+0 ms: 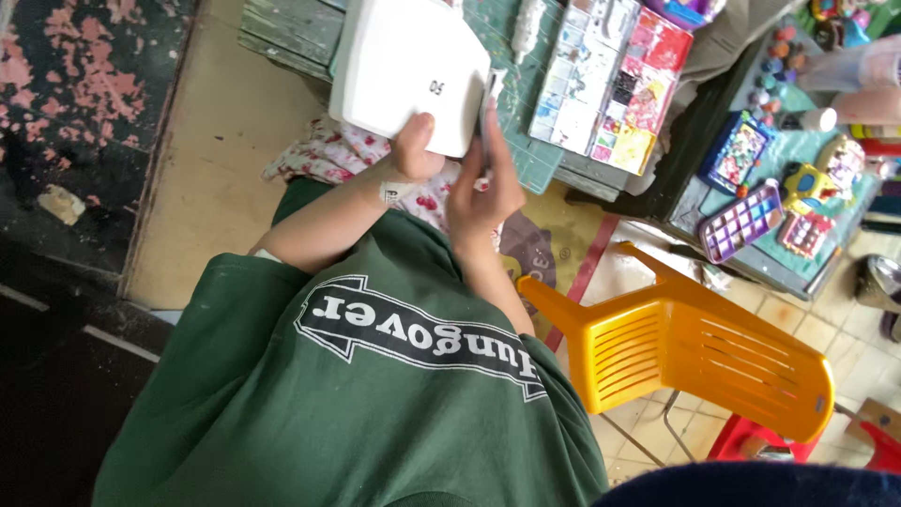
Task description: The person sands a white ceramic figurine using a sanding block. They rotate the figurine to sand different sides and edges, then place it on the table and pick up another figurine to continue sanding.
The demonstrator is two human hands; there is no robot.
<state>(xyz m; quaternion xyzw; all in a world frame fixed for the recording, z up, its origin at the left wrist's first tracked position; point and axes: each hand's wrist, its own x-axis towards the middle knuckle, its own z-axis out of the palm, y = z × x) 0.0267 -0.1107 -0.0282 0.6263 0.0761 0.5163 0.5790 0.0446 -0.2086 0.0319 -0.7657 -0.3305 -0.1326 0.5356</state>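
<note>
My left hand [413,150] grips the near edge of a white square plate [399,66] with rounded corners, thumb on its face, holding it tilted over the table edge. My right hand [483,192] is closed around a thin pale brush-like tool [490,99] that runs along the plate's right edge and touches it. Both arms reach out from my green shirt [375,394]. A floral cloth [324,155] lies under my hands, partly hidden by them.
A green mat on a wooden table [526,141] carries a paint-stained white palette box [610,84]. A yellow plastic chair [694,347] stands at my right. Beyond it a low table holds a purple tray [741,223] and small painted figures. A red stool [751,441] is at bottom right.
</note>
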